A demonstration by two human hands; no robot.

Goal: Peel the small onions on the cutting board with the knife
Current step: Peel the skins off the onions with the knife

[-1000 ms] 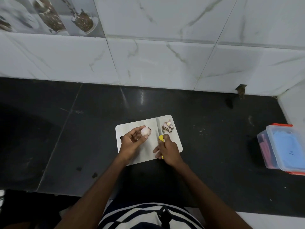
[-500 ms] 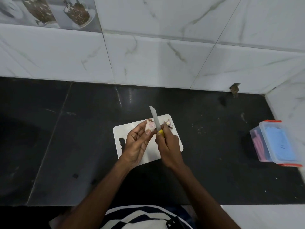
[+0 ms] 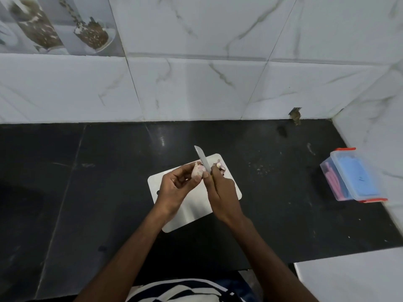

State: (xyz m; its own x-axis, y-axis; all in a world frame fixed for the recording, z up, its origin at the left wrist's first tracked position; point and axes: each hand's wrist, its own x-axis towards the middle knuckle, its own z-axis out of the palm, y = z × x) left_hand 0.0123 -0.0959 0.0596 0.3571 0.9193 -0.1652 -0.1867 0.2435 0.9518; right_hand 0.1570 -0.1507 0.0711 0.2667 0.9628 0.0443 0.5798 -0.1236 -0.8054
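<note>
A white cutting board [image 3: 192, 211] lies on the black counter. My left hand [image 3: 174, 188] holds a small pale pink onion [image 3: 198, 171] above the board's far half. My right hand [image 3: 222, 190] grips the knife [image 3: 204, 159] by its handle, which the fingers hide. The blade points away from me and rests against the onion's right side. A small heap of onions and peel [image 3: 220, 166] sits at the board's far right corner, partly hidden behind my right hand.
A clear plastic box [image 3: 353, 176] with a blue lid and orange clips stands at the right, near the side wall. White marble tiles [image 3: 196, 83] rise behind the counter. A white ledge [image 3: 349, 277] is at the near right.
My right hand lifted the knife off the board and brought the blade against the onion held by my left hand. Both hands rose slightly together.
</note>
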